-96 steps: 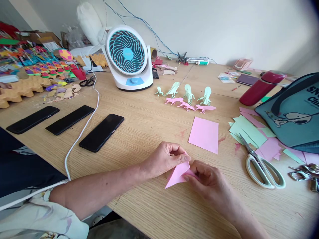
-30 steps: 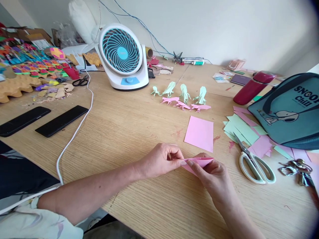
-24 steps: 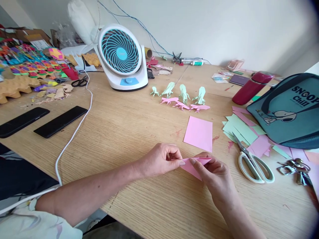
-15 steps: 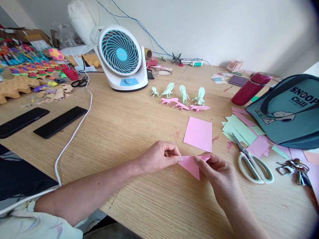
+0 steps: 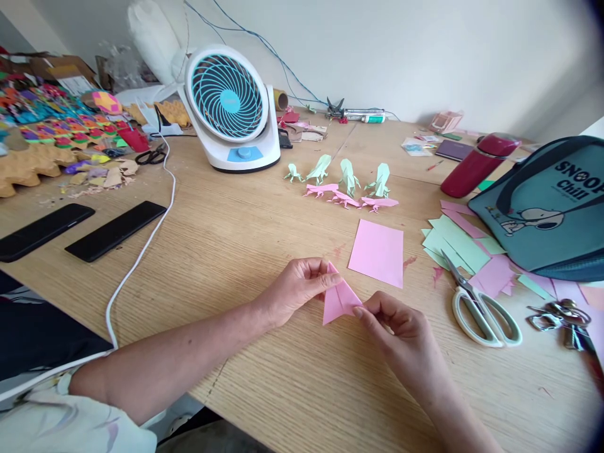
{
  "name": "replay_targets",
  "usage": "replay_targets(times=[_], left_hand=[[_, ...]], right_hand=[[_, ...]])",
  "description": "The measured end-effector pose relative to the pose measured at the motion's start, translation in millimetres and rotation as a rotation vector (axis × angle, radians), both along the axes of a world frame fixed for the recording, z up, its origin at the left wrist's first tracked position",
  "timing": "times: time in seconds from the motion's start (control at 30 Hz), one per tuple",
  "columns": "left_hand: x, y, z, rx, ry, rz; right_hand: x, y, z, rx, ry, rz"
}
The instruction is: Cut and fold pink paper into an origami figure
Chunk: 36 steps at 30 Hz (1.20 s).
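Note:
A small pink paper (image 5: 338, 298), folded into a triangle, is held between both hands just above the wooden table (image 5: 226, 239). My left hand (image 5: 299, 287) pinches its upper point with thumb and fingers closed. My right hand (image 5: 401, 327) pinches its lower right corner. A flat pink sheet (image 5: 377, 253) lies just beyond the hands. Farther back stand several folded green paper figures (image 5: 349, 175) and pink ones (image 5: 349, 199) in a row.
White-handled scissors (image 5: 479, 302) lie right of my hands beside loose green and pink paper pieces (image 5: 460, 245). A teal bag (image 5: 547, 211), a red bottle (image 5: 474, 165) and keys (image 5: 561, 318) sit at right. A desk fan (image 5: 231, 107), white cable (image 5: 141, 251) and two black phones (image 5: 80, 229) are at left.
The pink triangle has been turned from lying flat with its point down to standing with its point up. My left hand shifted up to the tip, and my right hand dropped to the lower corner.

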<state>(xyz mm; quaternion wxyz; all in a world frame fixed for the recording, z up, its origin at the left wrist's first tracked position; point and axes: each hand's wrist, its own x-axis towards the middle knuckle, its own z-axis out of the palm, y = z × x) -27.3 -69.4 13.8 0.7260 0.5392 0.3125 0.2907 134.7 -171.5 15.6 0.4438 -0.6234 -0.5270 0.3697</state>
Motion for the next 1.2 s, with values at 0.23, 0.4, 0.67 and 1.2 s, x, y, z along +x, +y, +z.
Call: replay_targets(times=[0.23, 0.4, 0.67, 1.2], left_hand=[[0.7, -8.7, 0.0, 0.098, 0.202, -0.143], [-1.2, -2.4, -0.4, 0.102, 0.223, -0.041], [-2.2, 3.9, -0.5, 0.102, 0.197, -0.023], [0.6, -4.4, -3.5, -0.06, 0.136, -0.03]], right_hand=[[-0.5, 0.6, -7.2, -0.057, 0.179, -0.016], [3.1, 0.1, -9.2, -0.113, 0.208, 0.052], [8.0, 2.2, -8.6, -0.141, 0.24, 0.08], [0.2, 0.2, -6.3, -0.022, 0.103, -0.033]])
